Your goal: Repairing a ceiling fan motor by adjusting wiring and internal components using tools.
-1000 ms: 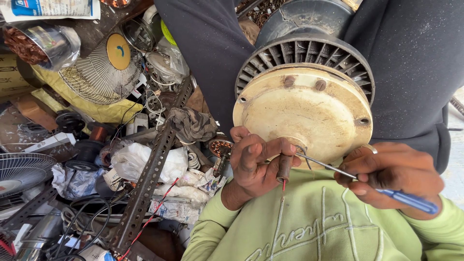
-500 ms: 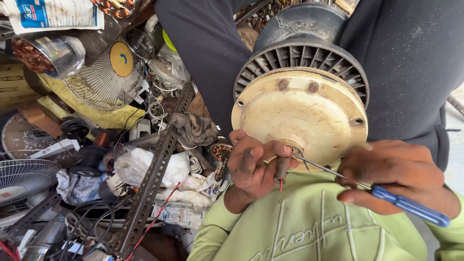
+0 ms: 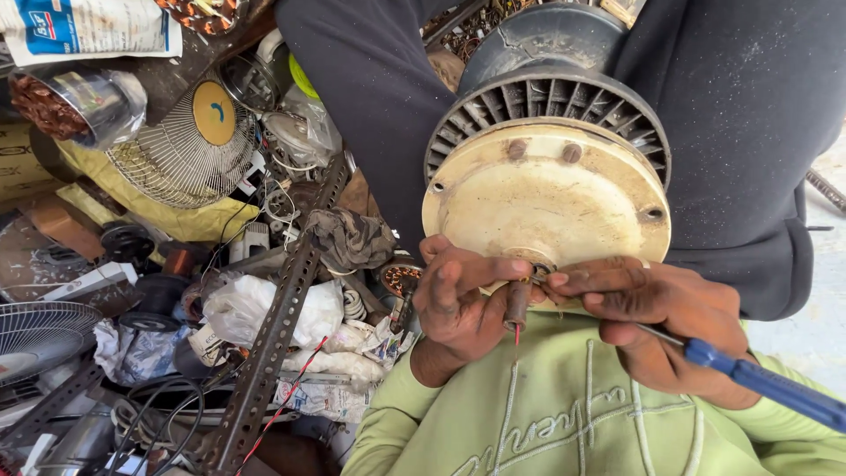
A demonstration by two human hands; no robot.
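A round cream fan motor housing (image 3: 546, 198) with a grey ribbed ring (image 3: 546, 97) rests against dark cloth (image 3: 749, 132), above my light green sleeves. My left hand (image 3: 458, 300) curls around a short brown shaft (image 3: 517, 304) at the housing's lower rim; a thin red wire hangs from it. My right hand (image 3: 656, 322) grips a blue-handled screwdriver (image 3: 767, 383) whose handle points lower right. The fingertips of that hand touch the hub beside the shaft, and the blade is mostly hidden under the hand.
To the left lies a heap of scrap. It includes a perforated metal angle bar (image 3: 273, 326), a wire fan guard with a yellow centre (image 3: 189, 141), a white fan grille (image 3: 35, 339), a crumpled rag (image 3: 348, 238), plastic bags and loose cables.
My right hand has slid left to the hub, meeting the left hand's fingers. The screwdriver blade, earlier bare and pointing at the hub, is now covered by the hand.
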